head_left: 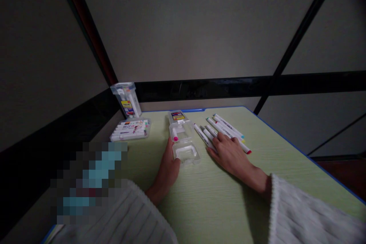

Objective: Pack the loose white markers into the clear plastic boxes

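Observation:
A clear plastic marker case lies on the table with its hinged lid flipped open toward me. Inside it, at the left, is one marker with a pink end. My left hand is closed around the left side of the case, its thumb by the lid. To the right, loose white markers with coloured ends lie in a slanting group. My right hand reaches over their near ends, fingers curled down and closed on a marker. The fingertips are partly hidden.
At the back left stands a clear upright case of markers. In front of it lies a flat case filled with white markers. The green table has a blue edge and meets a wall behind. A pixelated patch covers the left side.

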The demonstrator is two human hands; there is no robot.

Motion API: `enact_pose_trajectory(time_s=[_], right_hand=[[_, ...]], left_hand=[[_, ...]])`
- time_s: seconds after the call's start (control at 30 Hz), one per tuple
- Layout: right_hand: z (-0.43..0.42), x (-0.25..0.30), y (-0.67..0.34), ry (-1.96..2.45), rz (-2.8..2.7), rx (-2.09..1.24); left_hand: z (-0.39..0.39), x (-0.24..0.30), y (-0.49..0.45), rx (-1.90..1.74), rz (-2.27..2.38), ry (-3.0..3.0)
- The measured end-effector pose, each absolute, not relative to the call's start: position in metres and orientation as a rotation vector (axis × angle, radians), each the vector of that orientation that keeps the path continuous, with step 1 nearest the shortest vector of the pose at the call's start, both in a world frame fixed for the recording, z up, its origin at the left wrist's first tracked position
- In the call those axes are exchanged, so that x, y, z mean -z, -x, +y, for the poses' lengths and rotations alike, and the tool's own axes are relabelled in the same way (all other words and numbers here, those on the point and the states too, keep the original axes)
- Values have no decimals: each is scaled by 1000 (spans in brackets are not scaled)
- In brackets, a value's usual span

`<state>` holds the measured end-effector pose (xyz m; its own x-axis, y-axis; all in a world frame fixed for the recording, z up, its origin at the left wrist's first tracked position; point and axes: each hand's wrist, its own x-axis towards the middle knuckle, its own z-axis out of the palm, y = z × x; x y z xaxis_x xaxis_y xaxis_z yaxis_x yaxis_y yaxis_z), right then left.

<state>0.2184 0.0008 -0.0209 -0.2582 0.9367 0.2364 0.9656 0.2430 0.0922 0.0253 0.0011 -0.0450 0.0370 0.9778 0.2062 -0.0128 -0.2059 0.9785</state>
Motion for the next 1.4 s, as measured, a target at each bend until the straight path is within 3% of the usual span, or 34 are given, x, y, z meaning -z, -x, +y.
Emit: enact_pose_trajectory(time_s=[1.0, 1.4], right_hand=[[4, 16, -215, 1846, -2320, 229], [6, 16, -219, 1735, -2201, 316]], left_hand=[[-4, 57, -32, -1269, 1017, -1293], [-21, 37, -28, -1394, 1202, -1644]])
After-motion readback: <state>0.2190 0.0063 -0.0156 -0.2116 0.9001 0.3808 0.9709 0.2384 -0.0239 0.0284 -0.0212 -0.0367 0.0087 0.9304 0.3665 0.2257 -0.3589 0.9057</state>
